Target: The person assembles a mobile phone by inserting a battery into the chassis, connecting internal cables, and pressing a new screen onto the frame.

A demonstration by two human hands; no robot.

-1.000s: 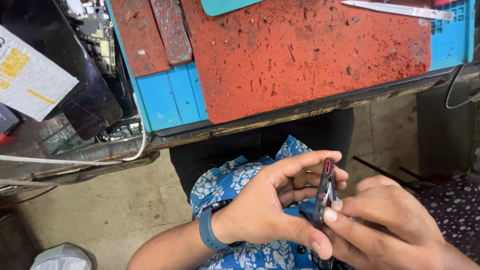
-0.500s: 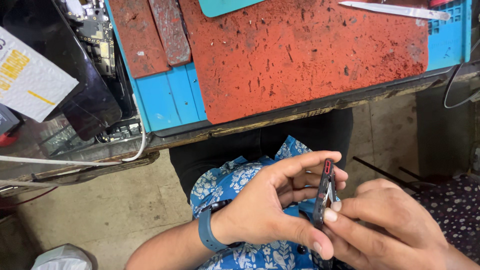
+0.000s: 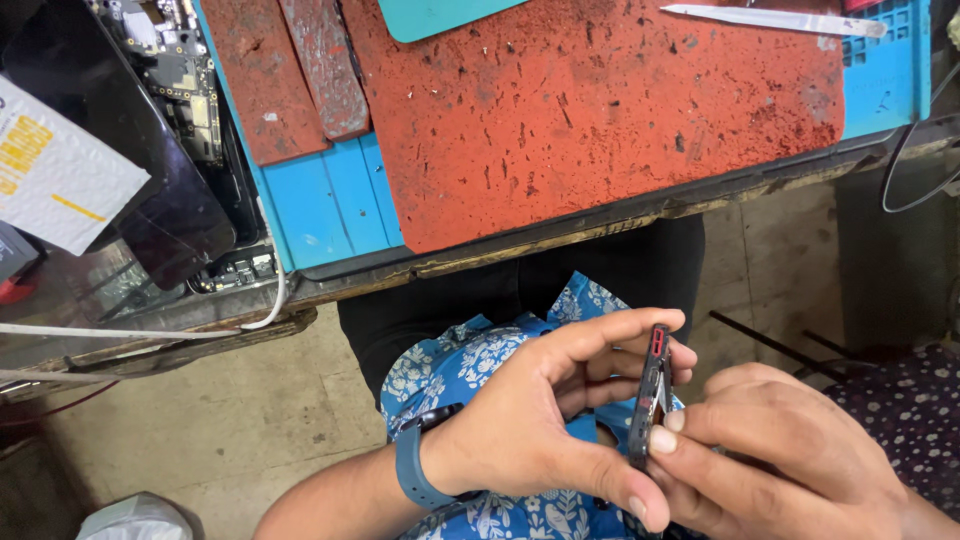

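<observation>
Black phone frame (image 3: 652, 400), red-trimmed at its top, is held edge-on over the lap, clamped between thumb and fingers of the left hand (image 3: 530, 420). Right hand (image 3: 770, 455) pinches its lower edge; a small metal piece sits at the fingertip, kind unclear. Above the grip: red mat (image 3: 600, 110), tweezers (image 3: 770, 18) untouched. Left of it: circuit board (image 3: 175, 60) lies bare, so work looks mid-way.

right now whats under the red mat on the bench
A blue mat shows under the red mat, sticking out at its left and right edges, and the bench edge runs below. Whatever lies beneath the red mat's middle is covered.
</observation>
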